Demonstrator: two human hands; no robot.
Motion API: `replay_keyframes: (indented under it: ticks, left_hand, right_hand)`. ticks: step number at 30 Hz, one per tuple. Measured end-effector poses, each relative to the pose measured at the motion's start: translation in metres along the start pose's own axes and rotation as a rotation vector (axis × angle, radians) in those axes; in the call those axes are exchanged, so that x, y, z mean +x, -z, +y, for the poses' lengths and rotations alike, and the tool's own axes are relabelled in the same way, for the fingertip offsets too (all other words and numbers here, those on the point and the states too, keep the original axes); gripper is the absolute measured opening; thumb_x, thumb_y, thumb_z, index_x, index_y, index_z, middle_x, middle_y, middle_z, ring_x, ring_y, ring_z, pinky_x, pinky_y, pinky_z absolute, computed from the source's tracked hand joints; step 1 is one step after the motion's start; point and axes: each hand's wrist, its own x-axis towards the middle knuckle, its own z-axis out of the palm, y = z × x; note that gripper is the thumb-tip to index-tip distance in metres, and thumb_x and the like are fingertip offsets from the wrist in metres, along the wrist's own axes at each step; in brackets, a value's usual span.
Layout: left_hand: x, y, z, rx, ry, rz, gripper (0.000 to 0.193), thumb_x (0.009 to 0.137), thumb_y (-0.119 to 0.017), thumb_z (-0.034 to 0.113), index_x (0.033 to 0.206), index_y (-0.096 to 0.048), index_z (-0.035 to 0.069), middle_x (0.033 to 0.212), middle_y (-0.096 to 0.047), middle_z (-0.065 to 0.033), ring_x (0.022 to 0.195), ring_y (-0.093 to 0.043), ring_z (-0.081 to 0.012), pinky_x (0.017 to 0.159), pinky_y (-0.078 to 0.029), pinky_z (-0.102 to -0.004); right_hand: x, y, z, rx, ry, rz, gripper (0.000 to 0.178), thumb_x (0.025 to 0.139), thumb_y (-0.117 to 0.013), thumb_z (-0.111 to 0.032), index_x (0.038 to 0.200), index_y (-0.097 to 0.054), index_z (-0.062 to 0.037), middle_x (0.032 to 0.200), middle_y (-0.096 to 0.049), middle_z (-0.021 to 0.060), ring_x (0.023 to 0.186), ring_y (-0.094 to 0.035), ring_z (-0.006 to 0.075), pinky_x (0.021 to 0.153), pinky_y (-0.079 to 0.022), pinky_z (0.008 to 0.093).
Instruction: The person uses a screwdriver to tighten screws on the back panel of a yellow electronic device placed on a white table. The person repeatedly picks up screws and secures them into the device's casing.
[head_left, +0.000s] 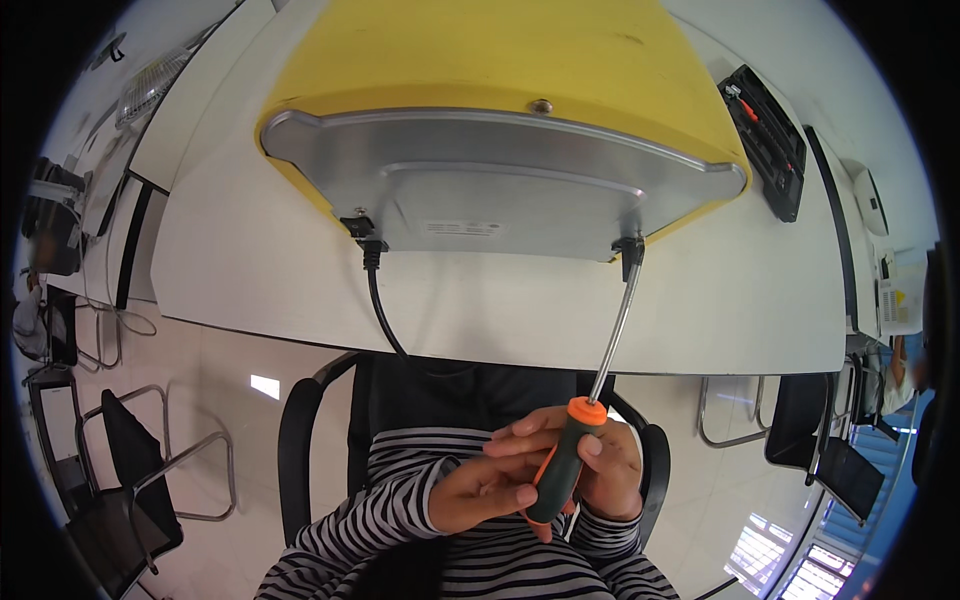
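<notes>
Both the left hand and right hand wrap the screwdriver by its grippy orange-and-grey handle; its stiff steel shaft reaches a foot under the yellow appliance, which looks heavy and rigid.

The appliance has a yellow body and a silver-grey metal base plate, with a black cord leaving it. The screwdriver has a grey handle with orange accents and a shiny steel shaft. The tabletop is white. The sleeves are striped black and white. The tool case is black.
</notes>
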Motion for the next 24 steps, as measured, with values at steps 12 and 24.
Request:
replay_keyframes:
  ticks: [12, 24]
  left_hand:
    - [0.01, -0.017, 0.005, 0.584, -0.226, 0.393, 0.043, 0.071, -0.066, 0.01, 0.101, -0.037, -0.002, 0.084, -0.053, -0.0091, 0.069, -0.058, -0.0121, 0.058, -0.048, -0.021]
    - [0.006, -0.002, 0.011, -0.036, -0.005, -0.06, 0.036, 0.088, -0.038, 0.018, 0.117, -0.035, -0.003, 0.101, -0.049, -0.0148, 0.081, -0.054, -0.016, 0.075, -0.043, -0.0273]
  right_hand:
    - [-0.004, -0.006, 0.009, -0.485, 0.187, 0.435, 0.025, 0.073, -0.058, -0.01, 0.093, -0.056, 0.0051, 0.084, -0.062, 0.0121, 0.082, -0.06, 0.0186, 0.069, -0.047, 0.0247]
    - [0.0, -0.001, 0.001, 0.006, 0.035, 0.092, 0.043, 0.085, -0.035, -0.024, 0.101, -0.044, 0.0152, 0.087, -0.057, 0.0264, 0.084, -0.057, 0.0319, 0.073, -0.048, 0.0328]
